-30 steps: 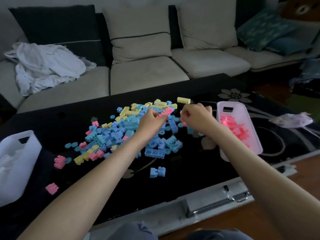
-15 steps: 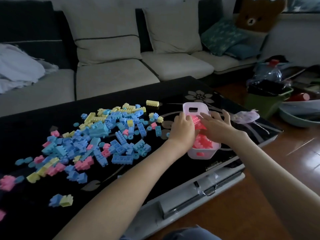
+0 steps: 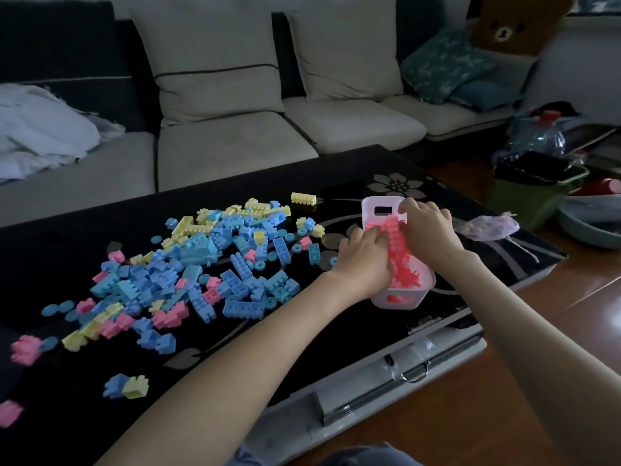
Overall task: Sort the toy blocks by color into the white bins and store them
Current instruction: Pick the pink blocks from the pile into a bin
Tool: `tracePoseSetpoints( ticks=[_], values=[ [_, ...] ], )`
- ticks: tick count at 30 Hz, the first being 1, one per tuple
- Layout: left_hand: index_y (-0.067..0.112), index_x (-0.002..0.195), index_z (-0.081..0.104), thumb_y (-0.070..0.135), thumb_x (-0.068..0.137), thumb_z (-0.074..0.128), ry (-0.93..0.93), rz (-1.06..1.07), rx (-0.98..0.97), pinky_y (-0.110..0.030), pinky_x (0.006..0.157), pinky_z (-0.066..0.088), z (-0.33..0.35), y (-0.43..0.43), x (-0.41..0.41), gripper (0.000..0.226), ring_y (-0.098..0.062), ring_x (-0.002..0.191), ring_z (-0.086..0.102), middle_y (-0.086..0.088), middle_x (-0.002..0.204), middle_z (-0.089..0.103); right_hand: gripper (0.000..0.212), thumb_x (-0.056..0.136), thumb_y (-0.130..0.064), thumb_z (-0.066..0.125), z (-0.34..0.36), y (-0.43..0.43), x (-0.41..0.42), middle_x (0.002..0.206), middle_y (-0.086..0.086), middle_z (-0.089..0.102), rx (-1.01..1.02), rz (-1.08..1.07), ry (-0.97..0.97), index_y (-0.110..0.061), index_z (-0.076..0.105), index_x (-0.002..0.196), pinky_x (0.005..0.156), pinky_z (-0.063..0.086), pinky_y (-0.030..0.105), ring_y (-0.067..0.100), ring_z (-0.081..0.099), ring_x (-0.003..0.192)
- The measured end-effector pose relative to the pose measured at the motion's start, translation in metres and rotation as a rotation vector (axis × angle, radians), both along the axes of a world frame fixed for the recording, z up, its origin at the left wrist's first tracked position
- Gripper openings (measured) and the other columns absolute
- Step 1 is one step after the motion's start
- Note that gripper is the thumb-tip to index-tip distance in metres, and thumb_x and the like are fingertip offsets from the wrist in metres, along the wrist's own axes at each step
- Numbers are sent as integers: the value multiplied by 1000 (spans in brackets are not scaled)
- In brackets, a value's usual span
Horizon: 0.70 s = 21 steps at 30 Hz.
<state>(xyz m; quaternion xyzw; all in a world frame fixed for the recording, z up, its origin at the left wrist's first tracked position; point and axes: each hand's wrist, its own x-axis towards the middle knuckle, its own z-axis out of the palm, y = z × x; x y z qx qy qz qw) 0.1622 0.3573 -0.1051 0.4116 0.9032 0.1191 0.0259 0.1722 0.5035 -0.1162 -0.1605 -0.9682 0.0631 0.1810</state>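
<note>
Two blind spots: both palms face down, so whatever is under them is hidden. Your left hand [image 3: 366, 253] reaches over the left rim of the white bin [image 3: 400, 302], with its fingers bent down onto the pink blocks [image 3: 401, 253] inside. Can't tell whether it pinches one. Your right hand [image 3: 430, 230] sits over the bin's far-right rim beside the handle slot [image 3: 384, 210], fingers curled, knuckles up. Can't tell whether it has hold of the rim, a block or nothing. Stray pink blocks [image 3: 25, 348] at the frame's left edge are blurred, and one is cut off.

Only pink shows in the bin, heaped along its length. It stands at the right of the tabletop [image 3: 302, 176], near the front edge. A loose pile [image 3: 201, 264] of blue, yellow and pink blocks spreads left of the bin on the same black, flower-patterned tabletop. A crumpled plastic bag [image 3: 490, 227] lies just right of your right hand. Behind is a grey sofa [image 3: 235, 146] with a white cloth [image 3: 40, 136] on its left seat. The room is dim.
</note>
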Motion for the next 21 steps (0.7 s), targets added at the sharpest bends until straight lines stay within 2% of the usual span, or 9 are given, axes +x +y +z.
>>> tracePoseSetpoints(
  ticks=[2,4,6,7,9,12,14,17,21],
  values=[
    [8,134,42,20,95,42,0,2,-10,-43,107,22,1,-4,-3,41,-32,131,23,-10,152,21,42,90,-1,39,-1,-2,-3,106,3,61,-3,53,-50,-15,45,130,84,23,33,21,43,97],
    [7,126,49,20,95,43,0,21,-8,-45,108,19,1,-9,-6,34,-32,134,18,-10,155,14,48,92,-3,34,1,-5,-3,105,5,63,-94,91,-93,-19,39,138,87,27,37,23,46,100],
    [8,126,50,22,97,41,-6,43,46,-46,111,17,-1,-12,-8,34,-31,137,14,-9,156,10,40,97,-11,29,1,-9,-5,128,14,53,-100,124,-136,-16,42,135,94,30,44,31,47,110],
    [8,128,49,22,97,40,-16,54,89,-46,112,18,-1,-14,-9,35,-30,137,15,-8,156,13,35,98,-14,26,1,-13,-6,143,15,40,-63,139,-159,-14,46,127,98,30,47,35,42,118],
    [8,130,47,18,97,40,8,110,195,-41,108,24,2,-24,-13,35,-28,133,27,-8,148,31,31,99,-19,23,2,-22,-9,154,12,20,25,186,-169,-17,46,119,105,25,51,36,30,131],
    [6,124,47,1,88,49,108,282,248,-37,94,39,8,-62,-32,37,-29,116,46,-12,124,50,40,100,-29,33,13,-58,-18,146,5,36,-47,265,-54,-19,39,139,105,25,44,28,29,132],
    [8,126,45,-2,86,48,97,389,119,-38,91,40,5,-101,-51,42,-31,115,45,-12,123,49,42,97,-24,41,16,-93,-32,140,5,43,-18,361,-67,-17,41,139,100,28,39,28,34,128],
    [17,134,43,8,93,45,-7,539,-93,-41,98,35,-4,-152,-76,42,-31,126,36,-11,133,44,44,94,-14,43,9,-127,-56,138,12,42,7,399,-266,-10,37,138,101,30,41,31,35,127],
    [25,138,40,18,98,39,-48,517,-94,-44,104,27,-21,-180,-94,40,-29,131,31,-7,137,41,36,94,-6,38,-6,-142,-77,132,16,43,-13,254,-486,-5,42,129,97,36,39,34,38,125]
  ],
)
